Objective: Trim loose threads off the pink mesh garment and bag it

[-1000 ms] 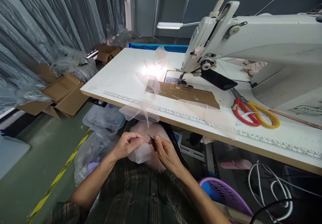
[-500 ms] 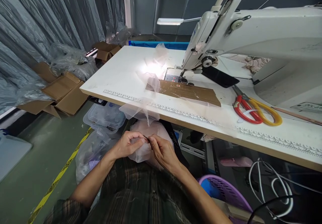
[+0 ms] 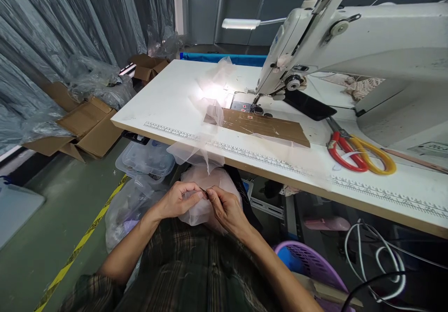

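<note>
Over my lap, my left hand [image 3: 184, 200] is closed, thumb and forefinger pinched together. Fingertip to fingertip with it, my right hand [image 3: 226, 207] is pinched too. A small dark thin piece [image 3: 205, 192] shows between the fingertips of both hands; it is too small to name. Sheer pale pink fabric [image 3: 194, 216] lies bunched beneath and behind my hands, across my lap. More sheer fabric [image 3: 196, 153] hangs over the table's front edge. A brown cardboard strip [image 3: 266, 127] lies in front of the needle of the white sewing machine [image 3: 280, 53].
Red-and-yellow-handled scissors [image 3: 362, 153] and a black phone-like slab [image 3: 308, 104] lie on the white table [image 3: 157, 97]. Below stand a clear plastic box [image 3: 145, 160] and a purple basket [image 3: 315, 265]. An open cardboard box [image 3: 94, 125] sits on the floor at left.
The view has shifted slightly, so the sewing machine and scissors appear a little farther right. My hands keep the same pinched pose.
</note>
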{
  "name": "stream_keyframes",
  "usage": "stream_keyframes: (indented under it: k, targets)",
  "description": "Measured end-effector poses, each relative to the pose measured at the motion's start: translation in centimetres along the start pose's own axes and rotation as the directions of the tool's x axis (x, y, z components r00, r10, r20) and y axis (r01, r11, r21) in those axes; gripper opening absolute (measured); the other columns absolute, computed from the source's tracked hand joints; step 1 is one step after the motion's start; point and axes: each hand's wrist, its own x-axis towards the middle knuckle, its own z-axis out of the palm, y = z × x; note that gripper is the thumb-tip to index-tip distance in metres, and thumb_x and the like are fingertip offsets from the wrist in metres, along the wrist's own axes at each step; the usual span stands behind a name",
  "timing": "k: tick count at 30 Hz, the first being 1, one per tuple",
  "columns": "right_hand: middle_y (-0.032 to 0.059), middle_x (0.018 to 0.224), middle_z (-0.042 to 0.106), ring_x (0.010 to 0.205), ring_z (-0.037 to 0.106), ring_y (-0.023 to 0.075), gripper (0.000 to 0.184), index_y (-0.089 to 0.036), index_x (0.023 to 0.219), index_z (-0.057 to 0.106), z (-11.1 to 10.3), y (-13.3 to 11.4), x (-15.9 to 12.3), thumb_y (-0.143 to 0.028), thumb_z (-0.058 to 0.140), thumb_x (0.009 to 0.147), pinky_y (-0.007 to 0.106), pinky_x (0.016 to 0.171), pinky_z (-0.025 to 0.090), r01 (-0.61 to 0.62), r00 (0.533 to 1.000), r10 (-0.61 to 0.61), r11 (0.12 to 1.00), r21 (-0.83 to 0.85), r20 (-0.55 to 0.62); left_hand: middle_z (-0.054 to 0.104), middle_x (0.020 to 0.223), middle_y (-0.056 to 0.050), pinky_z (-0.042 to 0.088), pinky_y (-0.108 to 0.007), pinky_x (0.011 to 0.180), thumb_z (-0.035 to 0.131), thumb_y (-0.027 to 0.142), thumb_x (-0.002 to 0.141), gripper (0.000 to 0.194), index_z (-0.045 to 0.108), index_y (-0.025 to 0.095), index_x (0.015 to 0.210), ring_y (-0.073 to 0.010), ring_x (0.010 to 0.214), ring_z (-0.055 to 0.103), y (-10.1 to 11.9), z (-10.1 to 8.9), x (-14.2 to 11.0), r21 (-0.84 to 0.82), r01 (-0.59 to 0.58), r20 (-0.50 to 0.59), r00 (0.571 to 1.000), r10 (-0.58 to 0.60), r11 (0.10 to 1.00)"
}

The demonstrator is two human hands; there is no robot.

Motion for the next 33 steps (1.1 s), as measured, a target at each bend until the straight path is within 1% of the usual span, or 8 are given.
stream_keyframes:
  k: [4,8,14,18,20,23,27,33]
  targets:
    - [-0.0015,0.060,0.049,0.055,0.046,0.0126,0.042,-0.020,0.072,0.051,0.3,0.6,-0.3,-0.047,0.031,0.097,0.024,0.054,0.035,-0.064,0.997,0.067,0.995,0.073,-0.037,0.070,0.082,-0.005,0.046,-0.025,0.074,0.049,0.034,0.089,0.028,0.067,0.013,0.084,-0.0161,0.077,0.062,-0.1,0.1,0.0,-0.035,0.001,0.008,1.000,-0.001,0.999]
    - [-0.0023,0.072,0.050,0.062,0.045,0.0117,0.033,-0.019,0.095,0.053,0.3,0.1,-1.5,-0.050,0.052,0.088,0.022,0.056,0.038,-0.095,0.995,0.095,0.973,0.211,0.009,0.067,0.073,-0.003,0.044,-0.023,0.062,0.049,0.038,0.089,0.031,0.067,0.012,0.084,-0.0137,0.067,0.058,0.3,0.0,0.0,-0.025,0.052,0.028,0.998,-0.051,0.998]
    - [-0.0037,0.061,0.044,0.056,0.039,0.0092,0.039,-0.017,0.071,0.052,-0.7,0.1,-3.5,-0.054,0.056,0.084,0.021,0.052,0.035,-0.287,0.957,0.241,0.870,0.400,0.161,0.067,0.079,-0.002,0.046,-0.022,0.061,0.062,0.035,0.079,0.026,0.064,0.014,0.094,-0.0126,0.066,0.058,0.6,-0.1,1.2,-0.058,0.077,0.270,0.961,-0.058,0.995]
    - [-0.0006,0.066,0.050,0.060,0.043,0.0111,0.042,-0.016,0.073,0.056,-1.5,3.3,-4.3,-0.057,0.056,0.082,0.021,0.054,0.038,-0.265,0.925,0.332,0.913,0.311,-0.187,0.067,0.090,-0.005,0.049,-0.029,0.077,0.063,0.028,0.078,0.022,0.065,0.017,0.097,-0.0172,0.082,0.062,-0.7,1.2,4.1,0.132,-0.106,-0.010,0.994,0.108,0.986]
    - [0.0005,0.068,0.053,0.061,0.046,0.0121,0.043,-0.016,0.074,0.056,-1.8,4.9,-4.6,-0.058,0.053,0.083,0.022,0.055,0.039,-0.293,0.891,0.349,0.931,0.219,-0.292,0.065,0.098,-0.009,0.048,-0.035,0.086,0.059,0.022,0.081,0.021,0.064,0.016,0.101,-0.0210,0.096,0.061,-1.6,2.1,5.3,0.293,-0.193,-0.157,0.956,0.246,0.937]
    - [0.0012,0.067,0.057,0.057,0.049,0.0135,0.043,-0.016,0.081,0.058,-2.0,6.1,-4.8,-0.058,0.053,0.082,0.024,0.054,0.040,-0.378,0.852,0.381,0.922,0.080,-0.360,0.064,0.103,-0.012,0.047,-0.039,0.091,0.052,0.018,0.086,0.022,0.064,0.013,0.105,-0.0229,0.103,0.059,-2.6,3.2,5.9,0.437,-0.296,-0.204,0.887,0.414,0.849]
    - [0.0035,0.071,0.062,0.058,0.054,0.0155,0.040,-0.016,0.091,0.060,-2.3,5.5,-4.4,-0.054,0.052,0.083,0.027,0.058,0.044,-0.388,0.782,0.313,0.921,-0.027,-0.538,0.064,0.110,-0.013,0.048,-0.041,0.091,0.056,0.032,0.087,0.031,0.063,0.012,0.110,-0.0261,0.103,0.061,-3.1,4.5,4.9,0.459,-0.422,-0.054,0.865,0.498,0.782]
    - [0.0081,0.079,0.069,0.069,0.063,0.0197,0.030,-0.016,0.089,0.061,-1.8,5.1,-2.4,-0.040,0.041,0.089,0.029,0.065,0.048,-0.275,0.892,0.245,0.961,-0.026,-0.379,0.053,0.134,-0.019,0.042,-0.050,0.102,0.066,0.044,0.077,0.064,0.048,0.014,0.131,-0.0309,0.122,0.051,-4.5,6.3,4.4,0.440,-0.464,0.232,0.886,0.401,0.769]
